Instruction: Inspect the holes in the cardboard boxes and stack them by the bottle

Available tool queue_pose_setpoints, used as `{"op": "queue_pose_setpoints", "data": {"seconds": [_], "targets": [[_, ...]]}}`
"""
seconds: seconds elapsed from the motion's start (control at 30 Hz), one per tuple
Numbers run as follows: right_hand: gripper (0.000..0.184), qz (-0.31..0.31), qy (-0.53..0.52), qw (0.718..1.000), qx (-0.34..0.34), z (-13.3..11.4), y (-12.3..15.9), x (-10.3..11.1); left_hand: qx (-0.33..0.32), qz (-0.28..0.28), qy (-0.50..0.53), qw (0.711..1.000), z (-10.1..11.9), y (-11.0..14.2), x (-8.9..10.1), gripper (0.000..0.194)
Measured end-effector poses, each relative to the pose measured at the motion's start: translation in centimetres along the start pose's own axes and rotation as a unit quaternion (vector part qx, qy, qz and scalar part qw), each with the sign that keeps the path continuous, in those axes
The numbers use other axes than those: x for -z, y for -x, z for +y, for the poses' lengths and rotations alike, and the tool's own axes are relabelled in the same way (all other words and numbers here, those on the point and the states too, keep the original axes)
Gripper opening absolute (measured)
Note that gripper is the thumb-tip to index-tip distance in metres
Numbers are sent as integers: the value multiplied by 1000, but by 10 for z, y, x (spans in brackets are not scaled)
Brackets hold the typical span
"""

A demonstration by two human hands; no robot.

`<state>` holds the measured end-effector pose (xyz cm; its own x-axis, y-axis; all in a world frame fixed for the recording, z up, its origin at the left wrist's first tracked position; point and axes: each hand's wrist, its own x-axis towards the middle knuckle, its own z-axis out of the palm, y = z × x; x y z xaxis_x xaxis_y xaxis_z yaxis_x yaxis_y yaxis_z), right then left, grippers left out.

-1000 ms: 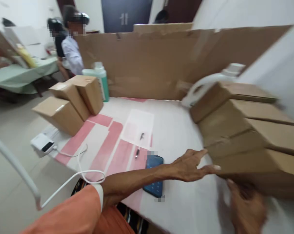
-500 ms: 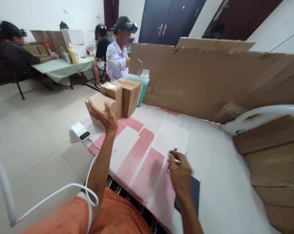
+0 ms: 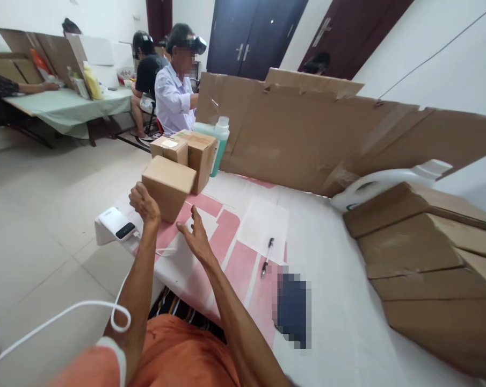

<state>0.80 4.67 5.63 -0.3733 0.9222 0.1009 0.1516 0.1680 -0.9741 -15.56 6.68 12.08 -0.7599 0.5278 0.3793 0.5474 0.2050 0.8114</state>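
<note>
A small closed cardboard box (image 3: 168, 185) stands near the table's left edge. My left hand (image 3: 144, 203) is at its near left corner, fingers bent against the box's side and not closed round it. My right hand (image 3: 194, 236) hovers over the pink-and-white table cover (image 3: 234, 258) just short of the box's front, fingers spread and holding nothing. Two more closed boxes (image 3: 192, 153) stand right behind the first one. Behind them is a green bottle with a white cap (image 3: 219, 141).
A pen (image 3: 267, 257), a white sheet (image 3: 262, 220) and a dark phone (image 3: 293, 309) lie mid-table. A white device (image 3: 116, 226) with a cable sits at the left edge. Flat cardboard (image 3: 423, 258) is stacked on the right beside a white jug (image 3: 379, 185). A cardboard wall (image 3: 327, 134) backs the table. People sit beyond.
My view swung left from the flat cardboard stack. Both hands left that stack and moved to the small box at the left, the right hand passing over the pen.
</note>
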Motion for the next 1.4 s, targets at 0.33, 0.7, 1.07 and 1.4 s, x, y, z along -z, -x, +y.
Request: {"op": "queue_pose_setpoints", "data": {"seconds": [0.33, 0.7, 1.07, 1.4], "targets": [[53, 233, 9, 972, -5, -14, 94, 132, -233, -214, 135, 939, 58, 175, 23, 73], [59, 221, 16, 974, -54, 5, 161, 161, -76, -349, 167, 919, 4, 173, 15, 68], [56, 208, 17, 973, -102, -3, 213, 143, -146, -431, 231, 860, -13, 212, 64, 68], [62, 313, 68, 946, -42, -37, 187, 175, -316, -352, 192, 860, 23, 208, 79, 66]]}}
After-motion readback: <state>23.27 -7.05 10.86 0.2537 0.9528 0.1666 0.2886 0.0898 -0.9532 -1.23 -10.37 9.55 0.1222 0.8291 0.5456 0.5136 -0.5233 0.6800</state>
